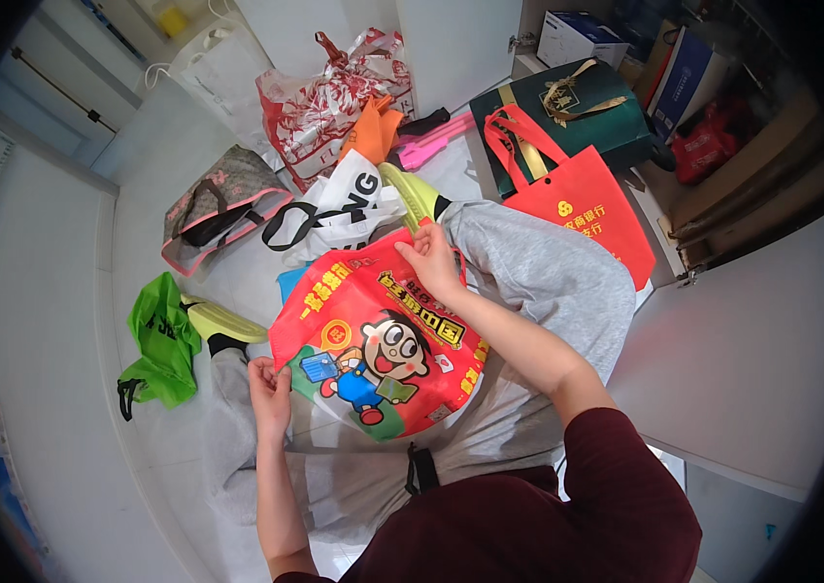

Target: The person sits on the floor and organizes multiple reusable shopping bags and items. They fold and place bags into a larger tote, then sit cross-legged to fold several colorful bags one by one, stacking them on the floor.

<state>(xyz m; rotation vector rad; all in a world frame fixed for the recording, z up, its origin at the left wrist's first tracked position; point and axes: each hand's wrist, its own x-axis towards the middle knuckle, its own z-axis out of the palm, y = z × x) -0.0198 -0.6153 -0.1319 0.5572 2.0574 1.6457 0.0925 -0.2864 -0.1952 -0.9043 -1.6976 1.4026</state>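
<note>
A red bag with a cartoon child printed on it (pixel 382 342) lies spread over my lap, its front facing up. My left hand (pixel 270 386) pinches its left edge between thumb and fingers. At the bag's far right corner, my right hand (pixel 429 261) grips the edge. Just beyond the bag lies a crumpled white bag with black handles (pixel 339 208). Part of a blue item (pixel 290 283) shows from under the red bag's left side. A black strap (pixel 423 470) lies near my waist.
Around my legs are a green plastic bag (pixel 163 339), a brown bag with pink trim (pixel 219 204), a red-and-white bag (pixel 332 102), an orange bag (pixel 373 131), a red tote (pixel 590 211) and a dark green gift bag (pixel 601 120). An open cabinet door (pixel 739 357) stands at right.
</note>
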